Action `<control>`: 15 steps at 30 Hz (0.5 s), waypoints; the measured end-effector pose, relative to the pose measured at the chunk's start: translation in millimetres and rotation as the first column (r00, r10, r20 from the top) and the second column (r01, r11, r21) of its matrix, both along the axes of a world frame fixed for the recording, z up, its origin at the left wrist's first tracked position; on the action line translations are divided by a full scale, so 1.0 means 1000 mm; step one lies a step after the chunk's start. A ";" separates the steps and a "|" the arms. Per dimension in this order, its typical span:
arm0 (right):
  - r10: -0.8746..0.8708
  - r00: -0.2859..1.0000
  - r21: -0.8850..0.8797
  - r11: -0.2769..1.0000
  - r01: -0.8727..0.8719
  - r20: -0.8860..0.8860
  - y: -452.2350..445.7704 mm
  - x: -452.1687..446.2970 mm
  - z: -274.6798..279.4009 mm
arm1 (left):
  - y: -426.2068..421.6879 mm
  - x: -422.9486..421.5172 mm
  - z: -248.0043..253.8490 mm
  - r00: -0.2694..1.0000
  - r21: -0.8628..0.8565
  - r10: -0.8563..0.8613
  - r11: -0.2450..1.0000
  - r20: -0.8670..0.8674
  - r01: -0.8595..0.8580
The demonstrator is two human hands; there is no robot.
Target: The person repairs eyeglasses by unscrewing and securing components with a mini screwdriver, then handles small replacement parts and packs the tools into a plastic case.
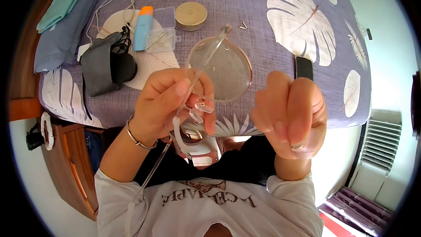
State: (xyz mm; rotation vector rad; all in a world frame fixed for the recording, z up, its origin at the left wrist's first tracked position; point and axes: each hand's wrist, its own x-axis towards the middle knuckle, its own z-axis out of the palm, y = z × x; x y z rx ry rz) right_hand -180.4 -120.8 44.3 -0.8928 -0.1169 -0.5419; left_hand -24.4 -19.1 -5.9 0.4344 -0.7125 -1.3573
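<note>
My left hand [162, 96], with a silver bangle [135, 137] at the wrist, is closed around the bridge and nose pads of a pair of eyeglasses [226, 72]. One large round lens with a thin metal rim faces up above the bed. A clear temple arm crosses in front of it, and the other hangs down toward my lap. My right hand [291, 114] is raised to the right, apart from the eyeglasses. Its fingers are curled and pinched together. A small pale glint shows at the fingertips, but what they hold, if anything, is too small to name.
On the patterned bedspread [245, 0] lie a grey pouch [98, 68], a blue bottle with orange cap [143, 30], a clear plastic case [162, 33], a round gold tin [191, 15], tiny metal pieces [243, 25] and a phone [304, 67]. A radiator [381, 145] stands right.
</note>
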 end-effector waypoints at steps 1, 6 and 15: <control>-0.015 1.000 -0.014 1.000 0.015 -0.003 0.003 0.000 0.002 | 0.001 -0.002 0.003 1.000 0.016 0.002 1.000 -0.013 -0.001; -0.130 0.987 -0.098 0.988 0.120 -0.098 0.015 -0.001 0.018 | 0.003 -0.005 0.010 1.000 -0.026 -0.002 1.000 0.027 0.003; -0.632 0.759 -0.766 0.408 0.497 0.156 0.037 0.000 0.020 | 0.007 -0.010 0.021 0.998 -0.066 -0.057 0.996 -0.027 0.056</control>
